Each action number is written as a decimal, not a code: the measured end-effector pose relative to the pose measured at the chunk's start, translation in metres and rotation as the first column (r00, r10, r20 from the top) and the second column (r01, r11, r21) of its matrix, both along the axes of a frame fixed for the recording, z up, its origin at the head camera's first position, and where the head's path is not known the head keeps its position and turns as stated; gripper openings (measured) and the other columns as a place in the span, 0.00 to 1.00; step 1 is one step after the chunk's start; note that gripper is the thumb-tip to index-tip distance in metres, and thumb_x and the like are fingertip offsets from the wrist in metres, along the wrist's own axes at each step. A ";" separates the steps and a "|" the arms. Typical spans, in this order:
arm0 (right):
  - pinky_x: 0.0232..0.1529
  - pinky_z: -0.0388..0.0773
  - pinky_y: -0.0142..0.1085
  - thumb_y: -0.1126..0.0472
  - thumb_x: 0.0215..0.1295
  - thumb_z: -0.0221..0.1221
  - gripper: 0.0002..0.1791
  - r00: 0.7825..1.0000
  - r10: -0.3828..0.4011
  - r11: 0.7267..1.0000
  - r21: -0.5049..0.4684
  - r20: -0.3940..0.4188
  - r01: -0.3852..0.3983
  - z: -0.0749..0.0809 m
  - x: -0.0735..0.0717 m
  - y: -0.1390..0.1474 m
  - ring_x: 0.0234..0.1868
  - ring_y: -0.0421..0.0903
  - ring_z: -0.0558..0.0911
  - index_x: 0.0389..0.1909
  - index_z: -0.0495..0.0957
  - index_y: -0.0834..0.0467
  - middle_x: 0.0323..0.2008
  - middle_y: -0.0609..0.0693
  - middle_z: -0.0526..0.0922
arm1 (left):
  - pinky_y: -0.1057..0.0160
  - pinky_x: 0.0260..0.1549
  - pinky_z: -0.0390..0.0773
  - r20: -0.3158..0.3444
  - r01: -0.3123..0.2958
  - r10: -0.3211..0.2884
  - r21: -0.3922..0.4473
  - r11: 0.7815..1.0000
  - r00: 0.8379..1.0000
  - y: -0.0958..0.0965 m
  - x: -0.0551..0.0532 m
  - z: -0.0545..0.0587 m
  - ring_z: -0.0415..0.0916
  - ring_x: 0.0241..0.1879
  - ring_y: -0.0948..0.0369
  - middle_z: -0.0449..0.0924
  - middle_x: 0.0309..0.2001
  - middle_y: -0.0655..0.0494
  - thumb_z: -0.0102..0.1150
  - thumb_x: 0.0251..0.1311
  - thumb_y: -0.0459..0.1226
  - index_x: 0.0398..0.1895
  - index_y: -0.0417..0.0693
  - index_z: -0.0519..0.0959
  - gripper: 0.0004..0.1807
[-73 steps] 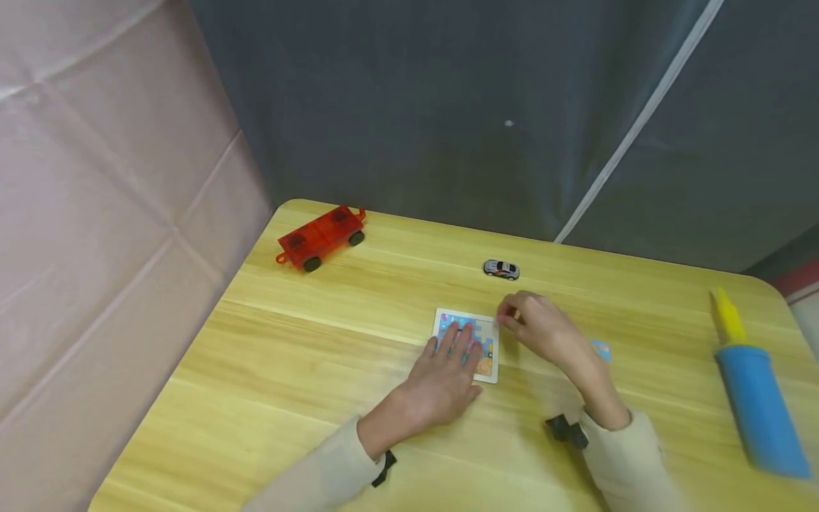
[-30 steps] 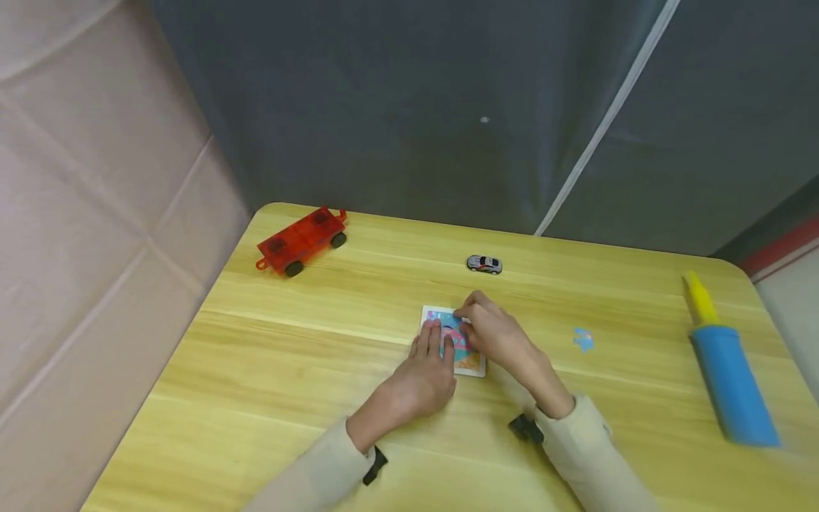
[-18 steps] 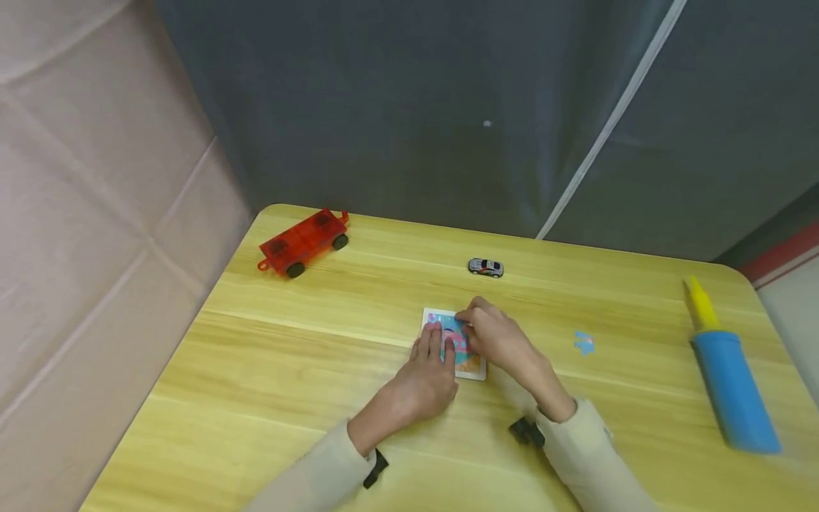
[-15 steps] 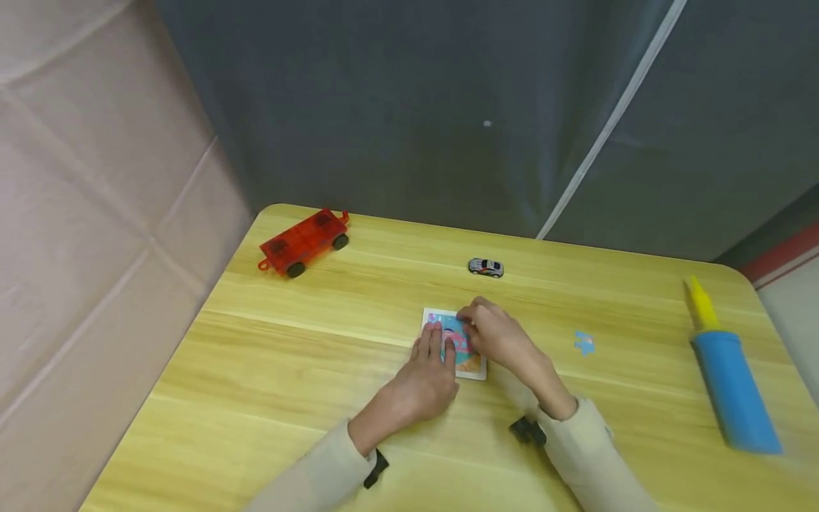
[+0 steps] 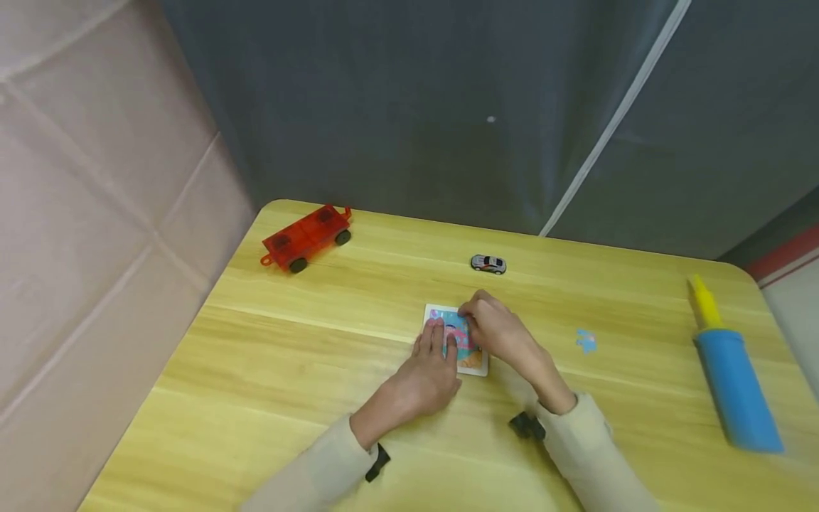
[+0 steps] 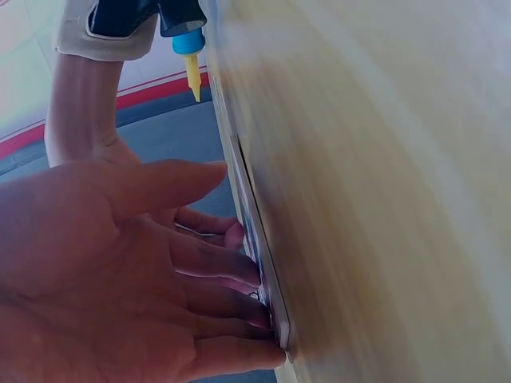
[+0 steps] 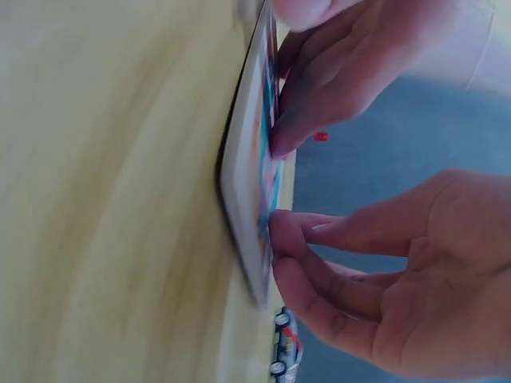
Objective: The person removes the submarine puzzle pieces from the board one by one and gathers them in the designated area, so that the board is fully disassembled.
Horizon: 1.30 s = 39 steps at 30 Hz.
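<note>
A small jigsaw puzzle [image 5: 472,361] in a white frame lies flat on the wooden table, its picture blue and pink with an orange corner. My left hand [image 5: 424,380] rests on its left part, fingers straight and fingertips on the picture. At the upper right corner, my right hand [image 5: 502,333] has curled fingers, and thumb and fingertips meet at a jigsaw piece mostly hidden beneath them. From the side, the right wrist view has those fingertips [image 7: 287,233] right at the puzzle's surface. A loose blue jigsaw piece [image 5: 586,340] lies to the right.
Behind the puzzle stands a small silver toy car [image 5: 488,264]. A red wheeled toy trailer [image 5: 307,237] sits at the back left corner. On the right lies a blue hand pump [image 5: 739,391] with a yellow nozzle. A dark curtain [image 5: 397,107] hangs behind the table.
Since the oldest frame, my right hand has moved left onto the puzzle's upper right part, where bare tray showed before. My left fingers shifted left on the picture. Over the last second both hands barely moved.
</note>
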State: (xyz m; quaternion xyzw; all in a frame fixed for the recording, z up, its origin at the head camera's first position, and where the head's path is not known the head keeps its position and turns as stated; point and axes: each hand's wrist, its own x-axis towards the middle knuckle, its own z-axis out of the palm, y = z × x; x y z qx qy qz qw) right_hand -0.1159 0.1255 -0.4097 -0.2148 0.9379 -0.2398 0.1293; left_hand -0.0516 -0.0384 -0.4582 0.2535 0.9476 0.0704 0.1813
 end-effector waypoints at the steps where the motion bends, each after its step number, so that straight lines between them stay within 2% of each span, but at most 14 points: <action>1: 0.51 0.87 0.48 0.76 0.76 0.57 0.13 1.000 0.000 1.000 -0.012 -0.001 0.000 0.000 -0.002 0.000 0.46 0.54 0.84 0.53 0.87 0.73 0.47 0.62 0.84 | 0.39 0.80 0.61 0.002 0.000 0.000 -0.005 1.000 1.000 0.000 0.000 0.001 0.40 0.87 0.31 0.44 0.85 0.22 0.52 0.85 0.49 0.84 0.28 0.59 0.40; 6: 0.49 0.85 0.46 0.75 0.78 0.56 0.10 1.000 0.004 1.000 -0.030 0.015 -0.004 -0.003 -0.006 0.002 0.42 0.51 0.80 0.51 0.85 0.71 0.45 0.60 0.82 | 0.41 0.81 0.60 0.032 -0.013 0.014 -0.025 1.000 0.999 0.002 0.003 0.012 0.39 0.88 0.33 0.41 0.86 0.24 0.50 0.86 0.51 0.85 0.30 0.58 0.40; 12: 0.44 0.82 0.44 0.73 0.78 0.57 0.07 0.997 -0.071 0.997 -0.029 0.019 0.072 -0.004 -0.007 0.000 0.41 0.50 0.78 0.50 0.82 0.66 0.45 0.57 0.82 | 0.43 0.82 0.61 0.022 -0.024 0.025 -0.072 0.997 0.999 0.004 0.005 0.029 0.42 0.88 0.35 0.44 0.87 0.25 0.51 0.86 0.50 0.85 0.31 0.60 0.39; 17: 0.38 0.79 0.40 0.72 0.77 0.58 0.06 0.993 -0.113 0.992 -0.044 0.033 0.114 -0.006 -0.010 -0.002 0.35 0.48 0.79 0.49 0.81 0.64 0.39 0.55 0.86 | 0.43 0.82 0.60 0.034 -0.031 0.033 -0.069 0.997 0.999 0.004 0.007 0.040 0.42 0.88 0.35 0.44 0.87 0.26 0.52 0.85 0.50 0.85 0.32 0.60 0.39; 18: 0.37 0.79 0.40 0.72 0.77 0.58 0.06 0.993 -0.113 0.992 -0.048 0.031 0.115 -0.007 -0.010 -0.002 0.34 0.47 0.79 0.49 0.81 0.63 0.38 0.55 0.86 | 0.44 0.82 0.60 0.035 -0.029 0.032 -0.079 0.996 0.999 0.005 0.008 0.046 0.42 0.88 0.35 0.44 0.87 0.26 0.52 0.86 0.50 0.85 0.32 0.60 0.39; 23: 0.37 0.81 0.41 0.73 0.76 0.60 0.07 0.994 -0.110 0.992 -0.068 0.011 0.111 -0.011 -0.012 -0.001 0.34 0.46 0.80 0.48 0.83 0.63 0.37 0.54 0.87 | 0.45 0.82 0.61 0.019 -0.025 0.027 -0.104 0.994 0.999 0.005 0.009 0.052 0.44 0.88 0.36 0.47 0.86 0.27 0.54 0.84 0.50 0.85 0.32 0.61 0.39; 27: 0.37 0.80 0.41 0.72 0.76 0.63 0.02 0.994 -0.105 0.989 -0.100 0.000 0.105 -0.012 -0.015 0.002 0.33 0.46 0.80 0.44 0.83 0.64 0.35 0.54 0.87 | 0.45 0.82 0.62 0.019 -0.030 0.032 -0.099 0.995 0.999 0.004 0.010 0.053 0.45 0.88 0.36 0.48 0.86 0.27 0.56 0.84 0.50 0.85 0.32 0.61 0.40; 32: 0.36 0.79 0.37 0.74 0.73 0.65 0.02 0.994 -0.106 0.980 -0.169 -0.020 0.101 0.002 -0.023 0.033 0.32 0.46 0.81 0.38 0.83 0.66 0.32 0.56 0.87 | 0.45 0.83 0.60 0.026 -0.036 0.038 -0.088 0.995 0.999 0.003 0.010 0.053 0.45 0.88 0.36 0.47 0.86 0.27 0.56 0.84 0.49 0.85 0.32 0.60 0.39; 35: 0.33 0.77 0.34 0.76 0.73 0.63 0.04 0.994 -0.101 0.980 -0.167 0.036 0.106 0.012 -0.026 0.066 0.31 0.47 0.81 0.38 0.82 0.67 0.31 0.57 0.86 | 0.45 0.83 0.59 0.040 -0.039 0.042 -0.073 0.997 0.998 0.003 0.011 0.053 0.43 0.88 0.36 0.46 0.87 0.27 0.55 0.84 0.48 0.85 0.32 0.59 0.39; 39: 0.29 0.74 0.32 0.77 0.74 0.59 0.05 0.984 -0.104 0.988 -0.095 0.144 0.119 0.018 -0.027 0.107 0.29 0.47 0.78 0.38 0.81 0.69 0.31 0.56 0.85 | 0.45 0.83 0.59 0.041 -0.038 0.041 -0.064 0.997 0.998 0.004 0.012 0.054 0.43 0.88 0.36 0.45 0.87 0.27 0.55 0.84 0.48 0.85 0.32 0.59 0.39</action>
